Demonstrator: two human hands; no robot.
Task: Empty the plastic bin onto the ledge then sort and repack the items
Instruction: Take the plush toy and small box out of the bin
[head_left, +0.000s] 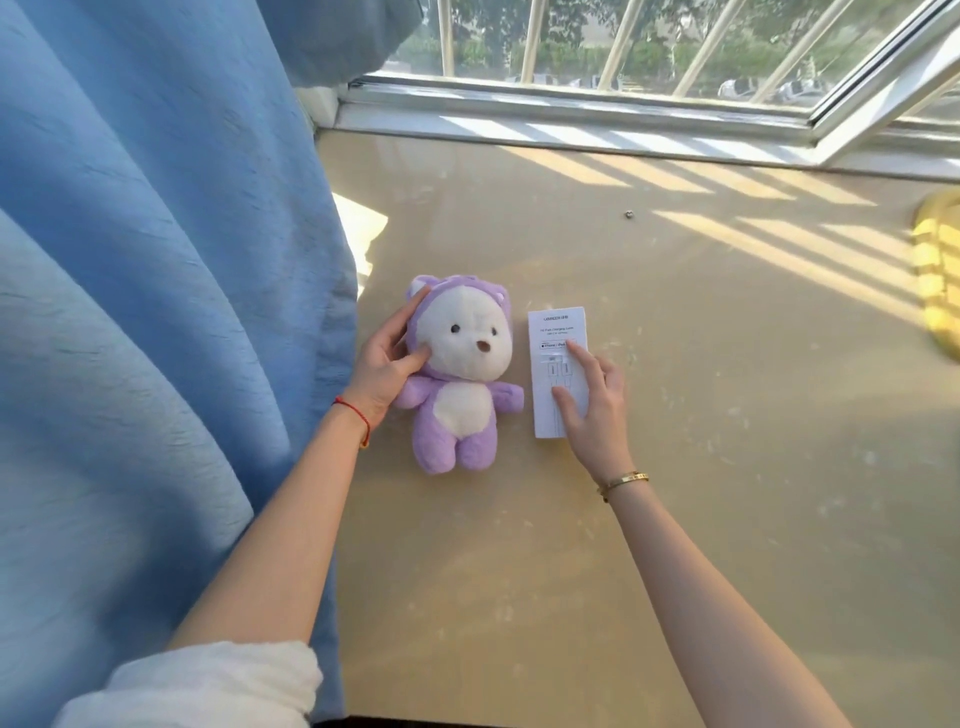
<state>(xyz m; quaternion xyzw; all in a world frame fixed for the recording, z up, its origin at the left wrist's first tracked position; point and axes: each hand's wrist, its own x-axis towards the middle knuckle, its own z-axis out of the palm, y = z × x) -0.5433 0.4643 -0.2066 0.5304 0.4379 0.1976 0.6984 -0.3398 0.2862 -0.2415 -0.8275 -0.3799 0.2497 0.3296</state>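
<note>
A purple and white plush bear lies on its back on the beige ledge, head toward the window. My left hand holds the left side of its head, thumb on the cheek and fingers round the hood. Just right of the bear lies a flat white cable box, long side toward the window. My right hand rests on the box with straight fingers, index finger on its middle and thumb near its lower part. A yellow plastic bin shows partly at the right edge.
A blue curtain hangs along the left and reaches the ledge beside the bear. The window frame runs along the far side. A small dark speck lies on the ledge toward the window.
</note>
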